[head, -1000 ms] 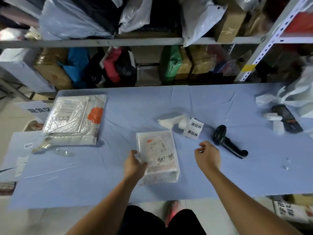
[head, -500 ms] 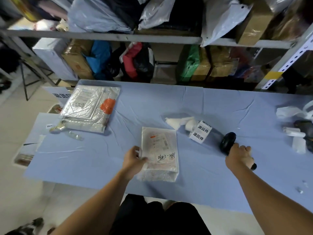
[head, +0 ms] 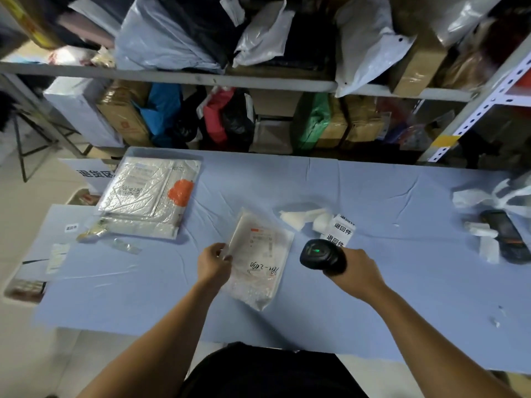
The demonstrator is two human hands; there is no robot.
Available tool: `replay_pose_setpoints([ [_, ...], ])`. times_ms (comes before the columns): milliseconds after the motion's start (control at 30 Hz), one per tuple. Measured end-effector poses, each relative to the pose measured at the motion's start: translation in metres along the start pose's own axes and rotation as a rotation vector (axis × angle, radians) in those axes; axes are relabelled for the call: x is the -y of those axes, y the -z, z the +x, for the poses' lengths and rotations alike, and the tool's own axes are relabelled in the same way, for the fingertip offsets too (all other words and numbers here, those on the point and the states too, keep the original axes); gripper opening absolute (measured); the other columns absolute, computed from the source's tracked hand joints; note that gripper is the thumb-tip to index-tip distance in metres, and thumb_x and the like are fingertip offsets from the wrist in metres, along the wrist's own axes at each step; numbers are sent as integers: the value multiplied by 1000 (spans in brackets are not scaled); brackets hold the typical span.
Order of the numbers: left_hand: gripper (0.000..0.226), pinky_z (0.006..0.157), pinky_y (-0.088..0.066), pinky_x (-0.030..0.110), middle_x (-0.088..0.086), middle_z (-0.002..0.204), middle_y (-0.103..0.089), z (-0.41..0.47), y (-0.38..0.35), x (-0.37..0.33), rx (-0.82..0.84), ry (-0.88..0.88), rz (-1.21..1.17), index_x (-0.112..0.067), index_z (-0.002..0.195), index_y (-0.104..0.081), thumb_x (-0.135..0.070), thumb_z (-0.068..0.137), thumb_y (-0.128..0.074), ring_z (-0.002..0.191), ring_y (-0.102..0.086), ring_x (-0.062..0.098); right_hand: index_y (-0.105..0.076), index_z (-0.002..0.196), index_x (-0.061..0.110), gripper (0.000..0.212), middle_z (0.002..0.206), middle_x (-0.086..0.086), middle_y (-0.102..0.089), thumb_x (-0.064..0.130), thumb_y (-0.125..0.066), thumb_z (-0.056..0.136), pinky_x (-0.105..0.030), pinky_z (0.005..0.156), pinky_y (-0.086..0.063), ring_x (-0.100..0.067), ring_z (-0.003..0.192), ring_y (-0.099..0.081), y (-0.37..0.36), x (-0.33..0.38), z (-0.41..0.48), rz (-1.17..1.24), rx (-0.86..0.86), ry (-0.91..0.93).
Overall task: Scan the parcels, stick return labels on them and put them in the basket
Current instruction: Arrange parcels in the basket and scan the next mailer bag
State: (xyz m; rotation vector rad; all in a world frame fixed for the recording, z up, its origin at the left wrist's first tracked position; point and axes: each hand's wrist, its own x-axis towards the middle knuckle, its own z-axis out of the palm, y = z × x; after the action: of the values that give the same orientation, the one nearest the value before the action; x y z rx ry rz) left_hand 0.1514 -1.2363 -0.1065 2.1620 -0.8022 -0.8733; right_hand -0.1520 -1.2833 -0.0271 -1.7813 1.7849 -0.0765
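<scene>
A small clear bubble-wrap parcel (head: pixel 260 258) with a white shipping label and handwritten numbers is tilted up off the blue table (head: pixel 373 202). My left hand (head: pixel 215 261) grips its left edge. My right hand (head: pixel 357 270) holds a black barcode scanner (head: pixel 321 255), its head with a green light facing the parcel from the right. Just behind the scanner lies a roll of white return labels (head: pixel 339 229) printed in black characters. A bigger clear-wrapped parcel (head: pixel 152 196) with an orange patch rests at the table's far left.
A black handheld terminal (head: pixel 505 237) and crumpled white backing paper (head: pixel 485 242) lie at the right edge. Metal shelving (head: pixel 201 77) packed with bags and cardboard boxes stands behind the table. White sheets with labels (head: pixel 61 234) sit off the left end.
My right hand went from the label roll to the scanner, picked it up and brought it beside the parcel. My left hand lifted and tilted the parcel off the table.
</scene>
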Motion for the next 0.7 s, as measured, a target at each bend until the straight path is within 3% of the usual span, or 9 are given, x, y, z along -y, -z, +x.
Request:
replay_pose_setpoints([
  [167, 19, 52, -45, 21, 3, 81, -67, -1, 4, -4, 73, 30, -44, -18, 90, -68, -3, 78, -67, 63, -60, 16, -62, 65, 17, 27, 52, 7, -57, 39, -71, 77, -25, 47, -42, -10, 43, -51, -11, 24, -8, 358, 7, -152],
  [300, 14, 44, -36, 19, -1, 62, -57, -9, -3, -6, 183, 56, -81, -11, 74, -62, 0, 72, -70, 51, -46, 12, -62, 76, -2, 33, 52, -2, -55, 29, -69, 79, -31, 51, -46, -18, 44, -48, -12, 36, -15, 535, 38, -267],
  [433, 19, 41, -29, 20, -4, 56, -44, -17, -9, -7, 221, 50, -41, -13, 67, -56, -1, 68, -70, 49, -37, 10, -63, 75, -3, 32, 52, -3, -57, 28, -69, 79, -30, 51, -46, -18, 42, -50, -11, 38, -19, 533, 7, -311],
  [533, 22, 46, -30, 25, -2, 59, -42, -16, -13, -5, 242, 50, -26, -15, 67, -51, -2, 68, -69, 53, -37, 13, -58, 67, 7, 26, 52, -2, -55, 29, -66, 78, -31, 54, -45, -20, 44, -49, -8, 37, -21, 480, -37, -322],
  [633, 18, 50, -34, 29, 0, 61, -46, -15, -16, -2, 222, 69, -12, -13, 69, -54, -4, 68, -69, 56, -42, 17, -53, 63, 12, 26, 50, 0, -52, 30, -64, 78, -31, 52, -42, -19, 44, -47, -6, 33, -22, 465, -64, -318],
  [700, 16, 59, -46, 33, -2, 69, -59, -15, -15, -1, 170, 65, 42, -15, 78, -59, -11, 70, -72, 64, -55, 20, -50, 62, 14, 28, 47, 5, -49, 32, -65, 78, -26, 44, -39, -17, 40, -44, -6, 27, -24, 445, -109, -311],
])
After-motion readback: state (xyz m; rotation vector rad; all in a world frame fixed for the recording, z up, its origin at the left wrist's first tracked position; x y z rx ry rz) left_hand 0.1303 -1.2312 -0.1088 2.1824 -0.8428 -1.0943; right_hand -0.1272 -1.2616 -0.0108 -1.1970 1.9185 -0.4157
